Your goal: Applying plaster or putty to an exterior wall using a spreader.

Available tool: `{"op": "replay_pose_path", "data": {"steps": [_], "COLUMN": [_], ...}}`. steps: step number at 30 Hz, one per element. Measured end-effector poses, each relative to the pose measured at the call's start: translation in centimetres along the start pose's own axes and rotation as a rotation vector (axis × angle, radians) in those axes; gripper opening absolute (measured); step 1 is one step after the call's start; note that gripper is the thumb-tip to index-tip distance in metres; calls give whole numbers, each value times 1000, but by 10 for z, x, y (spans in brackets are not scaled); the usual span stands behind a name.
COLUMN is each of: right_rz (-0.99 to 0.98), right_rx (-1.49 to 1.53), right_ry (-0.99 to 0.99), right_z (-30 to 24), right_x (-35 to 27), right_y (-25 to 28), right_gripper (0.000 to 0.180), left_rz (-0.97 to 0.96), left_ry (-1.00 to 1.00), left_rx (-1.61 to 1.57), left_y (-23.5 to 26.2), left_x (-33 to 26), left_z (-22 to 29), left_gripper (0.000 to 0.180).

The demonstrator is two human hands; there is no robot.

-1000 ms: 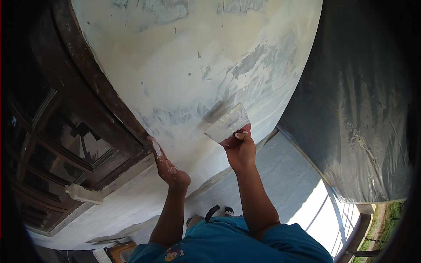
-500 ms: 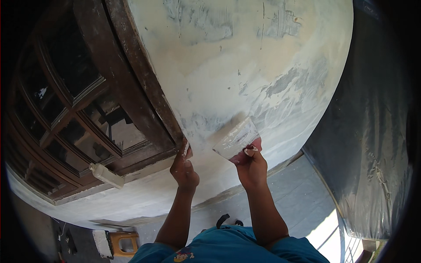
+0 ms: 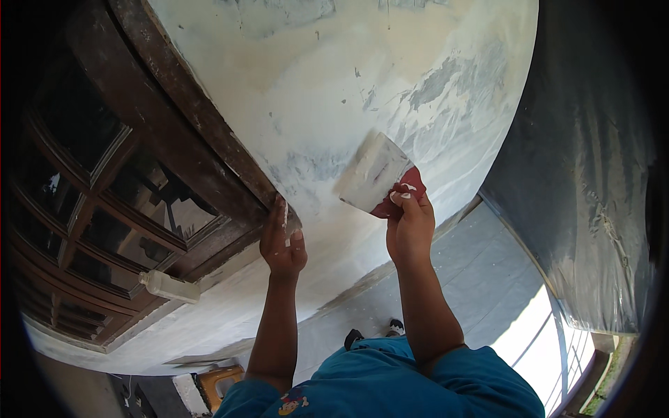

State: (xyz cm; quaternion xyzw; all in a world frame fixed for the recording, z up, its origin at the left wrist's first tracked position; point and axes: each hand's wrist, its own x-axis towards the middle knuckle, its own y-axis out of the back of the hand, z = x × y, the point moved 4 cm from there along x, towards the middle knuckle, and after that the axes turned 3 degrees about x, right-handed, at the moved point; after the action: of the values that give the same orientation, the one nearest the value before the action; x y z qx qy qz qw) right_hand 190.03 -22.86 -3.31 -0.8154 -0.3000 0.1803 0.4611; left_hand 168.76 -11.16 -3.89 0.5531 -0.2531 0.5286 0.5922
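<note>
My right hand (image 3: 410,226) grips a wide putty knife (image 3: 376,171) by its red grip, the thumb pressed on top. The pale blade is smeared with white filler and slants up and left, over or close against the patchy wall (image 3: 313,111); exact contact is hard to tell. At the lower corner of the brown wooden window frame (image 3: 209,125), my left hand (image 3: 283,244) rests with its fingers stretched upward along the wood. White filler marks its fingers, and I make out no tool in it.
Dark window panes (image 3: 160,191) lie to the left, with a pale block (image 3: 169,287) jutting out beneath. Dark plastic sheeting (image 3: 578,209) hangs at the right. Below are a grey floor (image 3: 460,258) and an orange-yellow stool (image 3: 221,383), partly cut off by my arm.
My right hand has moved the putty knife upward, and its blade has turned somewhat. The left hand has slid up and slightly left beside the frame corner. The whole view has shifted a little.
</note>
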Motion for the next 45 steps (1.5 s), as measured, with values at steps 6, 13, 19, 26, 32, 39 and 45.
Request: {"op": "replay_pose_path", "data": {"steps": [6,13,19,26,32,39,45], "right_rz": [121,117,-155,205,113,-182,260], "right_rx": [-472,-1147,-1201,-1067,-1206,-1169,-1015], "right_ry": [727,1258,1110,1100,1188,936,1235], "right_z": [-85,-46,21,-89,-50,-15,-114], "right_x": [46,66,-14,39,58,-19,60], "right_y": [-24,-56,-41,-28,-67,-35,-41], "right_gripper": [20,30,42,23,38,36,21], "left_rz": [-34,-19,-52,-7,-15,-34,-19], "left_ry": [-8,-29,-43,45,9,17,36], "left_rx": [47,87,82,-60,-2,-16,-148], "left_y": [2,-2,2,-3,-2,5,-4], "left_x": [-6,-5,1,-7,-9,-6,-4], "left_z": [-1,1,8,-6,-6,-7,-1], "left_gripper": [52,64,68,70,73,72,68]}}
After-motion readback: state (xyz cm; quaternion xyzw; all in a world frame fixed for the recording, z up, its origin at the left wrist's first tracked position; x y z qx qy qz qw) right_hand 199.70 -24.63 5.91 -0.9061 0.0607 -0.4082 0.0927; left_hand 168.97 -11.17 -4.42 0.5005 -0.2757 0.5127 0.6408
